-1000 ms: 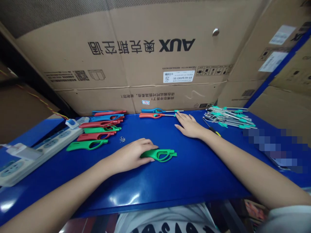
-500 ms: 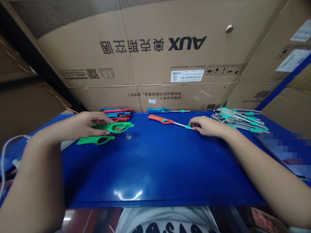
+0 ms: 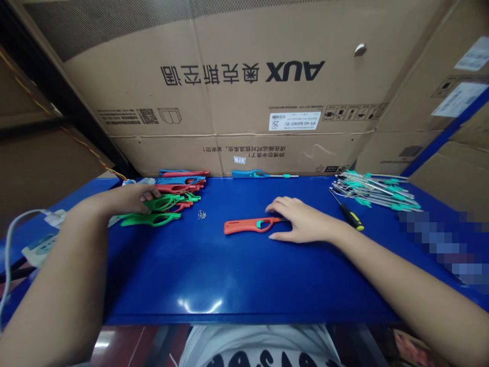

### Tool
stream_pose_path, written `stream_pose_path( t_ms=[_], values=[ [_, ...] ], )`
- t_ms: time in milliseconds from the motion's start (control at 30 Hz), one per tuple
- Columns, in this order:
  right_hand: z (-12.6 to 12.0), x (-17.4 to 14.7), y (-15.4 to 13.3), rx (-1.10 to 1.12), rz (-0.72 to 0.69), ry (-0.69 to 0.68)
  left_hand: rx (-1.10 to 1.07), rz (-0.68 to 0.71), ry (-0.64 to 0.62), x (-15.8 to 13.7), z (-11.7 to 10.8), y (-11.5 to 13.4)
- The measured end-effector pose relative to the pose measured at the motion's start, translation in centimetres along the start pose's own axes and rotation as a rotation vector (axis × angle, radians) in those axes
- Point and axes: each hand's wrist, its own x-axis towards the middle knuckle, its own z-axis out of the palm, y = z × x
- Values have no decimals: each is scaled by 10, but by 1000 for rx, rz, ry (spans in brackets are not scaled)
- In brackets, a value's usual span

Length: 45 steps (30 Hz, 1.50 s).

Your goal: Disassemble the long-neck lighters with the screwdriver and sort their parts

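My left hand (image 3: 133, 199) is at the pile on the left, fingers bent around the near end of a green lighter handle (image 3: 165, 203). Another green handle (image 3: 153, 219) lies just below it, and red handles (image 3: 173, 188) and blue handles (image 3: 179, 180) are stacked behind. Palm down, my right hand (image 3: 301, 219) is over the rod end of an orange long-necked lighter (image 3: 246, 225), its thumb and fingers apart. That hand hides most of the lighter's metal rod. A blue long-necked lighter (image 3: 250, 174) lies at the back by the cardboard.
Small screws (image 3: 202, 215) lie right of the handles. A black-and-yellow screwdriver (image 3: 351, 216) points at a heap of metal rods with teal parts (image 3: 378, 191). Printed cardboard (image 3: 229, 117) walls off the blue table's (image 3: 229, 275) back. A white cable (image 3: 23, 219) runs at left.
The orange lighter has come nearer and turned level, with my right hand now over its rod. My left hand has drawn back left with the green handle. The screwdriver has come into view.
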Motion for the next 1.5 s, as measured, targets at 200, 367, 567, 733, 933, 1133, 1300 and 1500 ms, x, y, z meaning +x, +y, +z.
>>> stream_pose_path(
  t_ms=[200, 367, 567, 733, 933, 1133, 1300, 1500],
  values=[
    [17, 13, -23, -32, -7, 39, 184, 50, -26, -14, -7, 26],
    [11, 3, -25, 102, 30, -9, -36, 607, 81, -37, 29, 103],
    [8, 1, -27, 109, 14, -63, -305, 868, -51, -55, 92, 161],
    [8, 0, -28, 119, 42, -45, -392, 805, 38, -51, 110, 164],
    [7, -1, -32, 46, 121, -65, -389, 788, 59, -54, 111, 165],
    [3, 1, -37, -46, 153, -95, -378, 770, 67, -58, 114, 167],
    [0, 2, -36, -49, 140, -110, -375, 767, 77, -60, 114, 168],
    [0, 2, -38, -104, 139, -117, -393, 750, 63, -60, 110, 170]
  ],
)
